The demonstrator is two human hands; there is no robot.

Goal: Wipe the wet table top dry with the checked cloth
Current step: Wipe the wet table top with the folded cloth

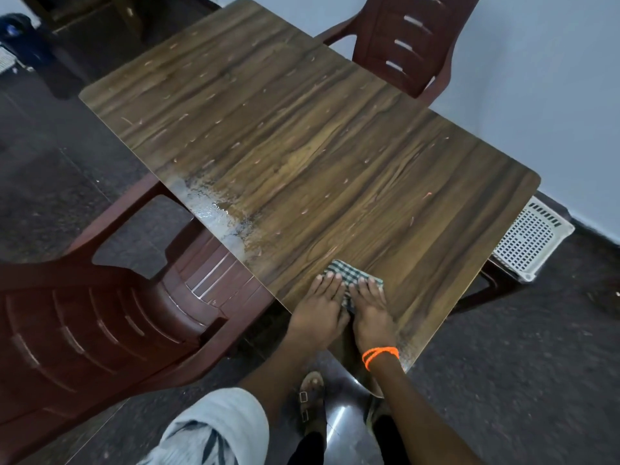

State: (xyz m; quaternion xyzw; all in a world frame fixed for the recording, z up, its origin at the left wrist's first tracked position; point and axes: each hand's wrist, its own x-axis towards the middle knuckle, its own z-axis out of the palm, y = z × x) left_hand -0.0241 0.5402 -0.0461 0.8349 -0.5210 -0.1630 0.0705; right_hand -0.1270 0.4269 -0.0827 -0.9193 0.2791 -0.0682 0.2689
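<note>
**Both hands flat on checked cloth, near corner of tabletop**

Left hand [320, 305] and right hand [369, 307] lie side by side, palms down, on the folded checked cloth [352, 275]. Fingers [330, 283] straight, close together, pressing rather than pinching; likely to spread pressure for a push stroke. Cloth lies under the fingers and palms, its far edge showing beyond the fingertips. Puddle [214, 209] glistens at the tabletop [335, 146] left edge, apart from the cloth, not yet wiped.
</note>
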